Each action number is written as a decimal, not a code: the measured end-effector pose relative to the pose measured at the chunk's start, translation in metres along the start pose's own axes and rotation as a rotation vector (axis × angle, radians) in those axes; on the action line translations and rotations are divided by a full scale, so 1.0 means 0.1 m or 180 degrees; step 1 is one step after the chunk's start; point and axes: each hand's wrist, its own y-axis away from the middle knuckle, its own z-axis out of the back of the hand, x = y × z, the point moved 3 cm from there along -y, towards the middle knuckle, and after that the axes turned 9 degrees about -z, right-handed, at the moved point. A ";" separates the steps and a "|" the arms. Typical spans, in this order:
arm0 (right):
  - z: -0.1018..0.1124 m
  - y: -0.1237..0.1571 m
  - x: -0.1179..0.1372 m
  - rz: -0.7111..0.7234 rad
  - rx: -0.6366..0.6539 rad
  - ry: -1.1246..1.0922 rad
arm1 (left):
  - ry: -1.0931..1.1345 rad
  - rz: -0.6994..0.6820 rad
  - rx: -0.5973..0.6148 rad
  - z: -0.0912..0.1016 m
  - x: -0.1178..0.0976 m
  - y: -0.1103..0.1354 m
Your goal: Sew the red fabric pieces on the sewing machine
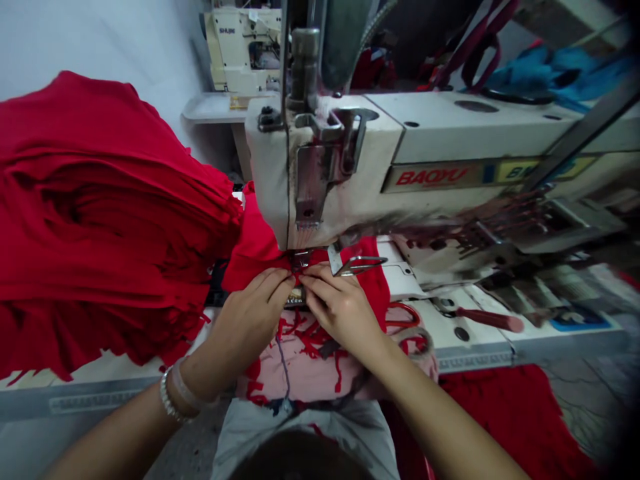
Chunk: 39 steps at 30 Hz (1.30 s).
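Note:
A piece of red fabric (257, 237) lies under the presser foot (300, 259) of a white sewing machine (340, 160). Just in front of the foot, my left hand (253, 312) grips the fabric from the left, its fingers close together. My right hand (345, 305) grips it from the right with bent fingers, the fingertips almost meeting those of the left. What lies beneath the fingertips is hidden. Threads run down to the needles, and a wire guard (363, 265) sits beside the right hand.
A tall pile of red fabric pieces (100, 220) fills the left side. Pink cloth (265, 383) with red scraps covers the table edge before me. To the right lie a red-handled tool (490, 319) and a blue tray (580, 320). Another machine (245, 50) stands behind.

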 end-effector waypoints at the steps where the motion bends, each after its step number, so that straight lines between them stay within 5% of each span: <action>1: 0.00 0.00 0.00 0.0001 0.0001 0.0017 | 0.0005 0.0000 -0.0012 0.00 0.01 -0.01; 13: 0.00 0.02 0.00 0.0077 0.0007 0.0262 | 0.0084 -0.0128 -0.0085 0.04 0.07 -0.03; 23: -0.04 0.02 0.18 0.0704 -0.0020 0.1025 | -0.0259 -0.0298 -0.0097 0.03 -0.02 -0.04; 27: 0.02 0.10 0.22 0.0923 0.0058 0.1035 | -0.0022 -0.0100 -0.0125 0.02 0.00 0.01; 29: 0.13 0.24 0.16 0.0995 -0.0065 0.0854 | 0.0228 0.0347 -0.0533 0.04 0.08 0.13; 31: 0.28 0.44 0.00 0.0676 -0.0419 0.0686 | 0.0341 0.1143 -0.1198 0.05 0.19 0.33; 33: 0.44 0.66 -0.26 -0.0385 -0.1143 0.0565 | 0.0736 0.2029 -0.1531 0.02 0.29 0.55; 36: 0.50 0.95 -0.61 -0.1683 -0.0445 -0.0549 | 0.2536 0.2798 -0.0723 -0.11 0.33 0.78; 38: 0.58 1.06 -0.69 -0.2039 0.0053 -0.1317 | 0.3423 0.3084 -0.0092 -0.09 0.29 0.90; 39: 0.66 1.07 -0.68 -0.2180 -0.0078 -0.1460 | 0.3555 0.3292 0.0001 -0.04 0.29 0.96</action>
